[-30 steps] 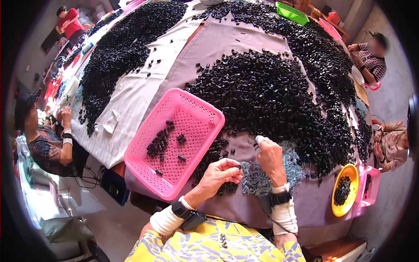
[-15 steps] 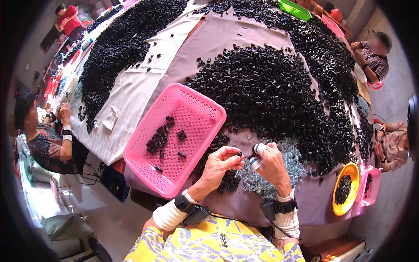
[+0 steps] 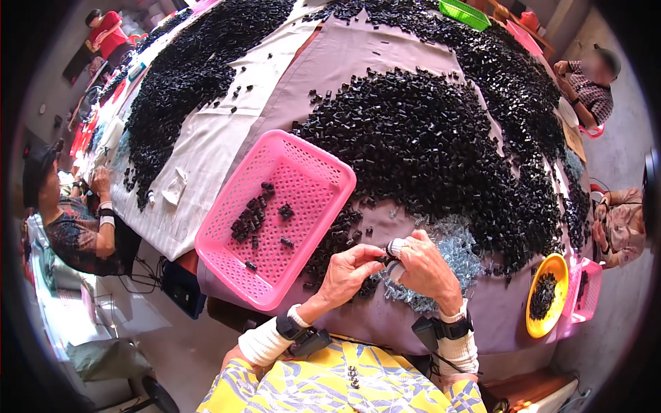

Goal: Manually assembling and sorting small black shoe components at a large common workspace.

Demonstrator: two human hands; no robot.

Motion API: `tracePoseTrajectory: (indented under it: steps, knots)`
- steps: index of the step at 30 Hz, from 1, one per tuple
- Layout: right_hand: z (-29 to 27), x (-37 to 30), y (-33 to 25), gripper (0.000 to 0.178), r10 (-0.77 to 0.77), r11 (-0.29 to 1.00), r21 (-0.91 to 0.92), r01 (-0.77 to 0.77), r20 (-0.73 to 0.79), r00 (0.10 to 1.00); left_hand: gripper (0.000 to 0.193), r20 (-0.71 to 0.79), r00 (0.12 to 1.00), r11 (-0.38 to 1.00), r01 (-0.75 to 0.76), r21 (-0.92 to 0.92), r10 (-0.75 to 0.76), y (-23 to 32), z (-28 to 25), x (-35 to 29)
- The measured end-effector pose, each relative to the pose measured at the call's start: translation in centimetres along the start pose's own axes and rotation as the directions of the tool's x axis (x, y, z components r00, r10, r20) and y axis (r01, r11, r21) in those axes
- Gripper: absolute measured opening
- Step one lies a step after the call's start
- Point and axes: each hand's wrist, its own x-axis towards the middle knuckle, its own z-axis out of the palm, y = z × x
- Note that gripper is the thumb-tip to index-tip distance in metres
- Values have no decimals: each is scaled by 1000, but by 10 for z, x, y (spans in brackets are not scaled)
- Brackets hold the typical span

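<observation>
My left hand [image 3: 344,277] pinches a small black plastic piece [image 3: 379,259] between thumb and fingertips. Close against it, my right hand [image 3: 431,270] has its fingers closed, white bands wrapped round thumb and forefinger; whatever they grip is too small or hidden. Both hands meet at the near side of a heap of small clear pieces [image 3: 463,258]. Beyond spreads a big pile of small black pieces [image 3: 427,138]. A pink perforated basket [image 3: 318,162] stands left of my hands, with several black pieces [image 3: 251,219] inside.
At the right edge sit a yellow bowl [image 3: 556,272] of black pieces and a pink basket [image 3: 589,303]. A green basket [image 3: 465,14] is at the far side. Several people work around the table, one person [image 3: 76,213] at the left. A white cloth [image 3: 175,187] lies left.
My right hand has moved left and slightly down, so its fingertips now meet those of my left hand. My left hand still pinches the black piece, and the baskets stay put.
</observation>
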Motion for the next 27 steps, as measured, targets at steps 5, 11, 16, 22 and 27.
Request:
tracePoseTrajectory:
  steps: [5, 11, 16, 22, 27]
  knots:
    - [9, -11, 6, 20, 52, 977, 206, -52, 6, 999, 21, -5, 1000, 1000, 22, -8, -22, -7, -2, -7]
    - [12, -7, 6, 18, 227, 866, 434, -250, 104, 968, 22, -2, 1000, 1000, 20, 11, -20, -5, -4, -10]
    - [19, -7, 14, 14, 258, 795, 531, -293, 141, 956, 22, -20, 999, 982, -30, 189, 34, 4, -6, -7]
    - [21, -4, 10, 14, 232, 815, 537, -216, 40, 972, 21, -33, 999, 999, 30, 10, -30, 2, -8, -6]
    - [16, -4, 12, 14, 180, 859, 487, -162, 9, 984, 21, -50, 999, 994, -13, 112, 19, 1, -3, -5]
